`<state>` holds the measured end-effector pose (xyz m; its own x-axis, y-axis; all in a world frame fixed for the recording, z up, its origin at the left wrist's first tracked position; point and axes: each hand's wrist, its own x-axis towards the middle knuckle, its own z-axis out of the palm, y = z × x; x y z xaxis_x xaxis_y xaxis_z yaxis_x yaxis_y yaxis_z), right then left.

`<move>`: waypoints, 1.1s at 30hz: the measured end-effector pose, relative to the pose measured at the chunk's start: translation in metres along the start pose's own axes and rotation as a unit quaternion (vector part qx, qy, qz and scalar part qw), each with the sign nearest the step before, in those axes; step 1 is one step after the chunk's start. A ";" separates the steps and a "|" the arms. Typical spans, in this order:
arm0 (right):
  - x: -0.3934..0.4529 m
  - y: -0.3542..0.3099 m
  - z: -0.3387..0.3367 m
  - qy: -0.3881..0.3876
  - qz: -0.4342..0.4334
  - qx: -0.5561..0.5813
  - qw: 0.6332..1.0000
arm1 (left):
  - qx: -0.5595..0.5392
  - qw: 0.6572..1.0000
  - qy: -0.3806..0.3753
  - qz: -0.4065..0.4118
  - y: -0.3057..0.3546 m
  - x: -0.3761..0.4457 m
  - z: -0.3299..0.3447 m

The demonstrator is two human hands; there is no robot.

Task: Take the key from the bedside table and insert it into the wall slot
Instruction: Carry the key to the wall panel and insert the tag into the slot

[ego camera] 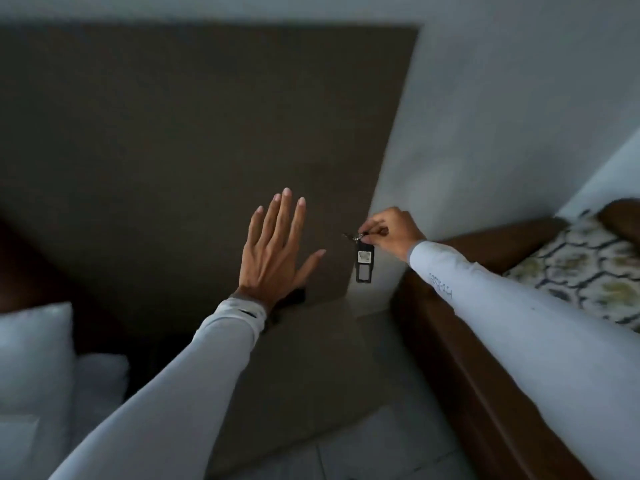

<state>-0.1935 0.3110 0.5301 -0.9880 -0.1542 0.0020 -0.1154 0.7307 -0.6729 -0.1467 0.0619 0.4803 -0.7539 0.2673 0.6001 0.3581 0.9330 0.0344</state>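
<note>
My right hand (388, 233) pinches a small metal key (349, 236) at its ring, in front of the corner where the dark brown wall panel (194, 133) meets the white wall (485, 116). A black rectangular key tag (364, 263) with a pale label hangs straight down from the ring. My left hand (277, 251) is held up flat with fingers spread, left of the key and apart from it, holding nothing. No wall slot is visible to me; the scene is dim and slightly blurred.
A dark wooden bed frame (467, 358) runs along the right, with a patterned pillow (585, 265) on it. White pillows (38, 358) lie at the lower left. A small dark object (294, 297) sits on the wall behind my left wrist. Pale floor tiles (363, 459) show below.
</note>
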 end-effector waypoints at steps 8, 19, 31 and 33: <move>-0.105 -0.048 -0.246 0.233 -0.002 -0.039 0.972 | -0.048 0.979 0.134 0.147 0.146 0.166 -0.126; -0.333 -0.015 -0.431 0.370 0.099 -0.129 0.915 | -0.162 0.923 0.212 0.276 0.384 0.210 -0.205; -0.671 0.051 -0.580 0.496 0.201 -0.203 0.820 | -0.262 0.865 0.237 0.356 0.722 0.135 -0.321; -0.719 0.059 -0.595 0.499 0.215 -0.225 0.809 | -0.277 0.856 0.240 0.364 0.771 0.118 -0.334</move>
<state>0.4489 0.8608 0.9295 -0.5123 0.6271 0.5867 0.4567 0.7775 -0.4323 0.2247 0.7322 0.8447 0.0463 0.4762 0.8781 0.9432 0.2686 -0.1953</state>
